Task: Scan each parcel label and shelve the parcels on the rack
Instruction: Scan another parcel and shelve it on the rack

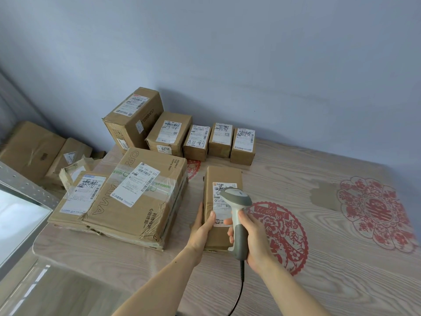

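I am scanning the label (224,202) on a narrow brown parcel (222,176) that is lying flat on the counter (319,258), near its front middle. My left hand (201,233) is steadying the parcel, fingers wrapped along its left side with the thumb lying on top beside the label. My right hand (252,238) is curled tight round the grip of the scanner (238,215), whose grey head is hovering just over the label and hiding part of it; I cannot tell whether my finger is pressing the trigger.

So this looks like the scanning step for this parcel, with shelving not yet done. Next, I judge, I will need a confirmed read, then a hand free to lift the parcel and carry it left to the rack (25,190), whose metal frame is showing at the left edge.

A big flat box (134,201) is sitting just beside the parcel on the left, overhanging a thinner one beneath it, so that path is crowded. Five more labelled boxes (198,142) are lined up along the wall behind. To the right the counter is open, bare of boxes over its red paper-cut decorations (280,233). The scanner cable (239,290) is trailing off the counter's front edge and could snag as I am turning.
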The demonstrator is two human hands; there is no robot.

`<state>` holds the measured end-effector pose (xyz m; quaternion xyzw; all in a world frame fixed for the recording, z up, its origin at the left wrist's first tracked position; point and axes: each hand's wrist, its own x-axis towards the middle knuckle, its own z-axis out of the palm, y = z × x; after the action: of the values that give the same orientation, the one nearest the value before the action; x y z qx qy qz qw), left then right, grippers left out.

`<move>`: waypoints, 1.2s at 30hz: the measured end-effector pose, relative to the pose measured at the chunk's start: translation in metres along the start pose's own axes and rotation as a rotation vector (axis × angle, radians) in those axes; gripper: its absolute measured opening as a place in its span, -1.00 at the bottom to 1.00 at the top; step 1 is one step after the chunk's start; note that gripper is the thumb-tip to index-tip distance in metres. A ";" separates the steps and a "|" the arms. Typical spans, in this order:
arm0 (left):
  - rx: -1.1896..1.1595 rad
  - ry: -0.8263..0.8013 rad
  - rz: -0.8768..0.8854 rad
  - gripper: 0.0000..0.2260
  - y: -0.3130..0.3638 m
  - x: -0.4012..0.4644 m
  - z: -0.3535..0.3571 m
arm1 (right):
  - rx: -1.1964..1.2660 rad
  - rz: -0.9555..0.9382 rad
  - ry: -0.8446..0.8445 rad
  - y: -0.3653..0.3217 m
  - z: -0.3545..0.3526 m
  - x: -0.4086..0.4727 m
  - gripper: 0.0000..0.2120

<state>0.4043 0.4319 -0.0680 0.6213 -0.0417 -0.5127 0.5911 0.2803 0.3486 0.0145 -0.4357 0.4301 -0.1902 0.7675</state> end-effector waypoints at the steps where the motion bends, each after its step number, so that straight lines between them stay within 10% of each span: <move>1: -0.001 0.009 0.003 -0.26 -0.001 0.001 0.000 | 0.000 -0.003 -0.005 -0.001 0.002 0.000 -0.61; 36: -0.029 0.049 0.136 -0.23 0.019 -0.021 -0.004 | -0.026 -0.053 -0.088 -0.018 0.020 -0.014 -0.71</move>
<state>0.4075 0.4430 -0.0419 0.6208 -0.0619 -0.4566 0.6343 0.2907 0.3585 0.0417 -0.4651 0.3865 -0.1854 0.7746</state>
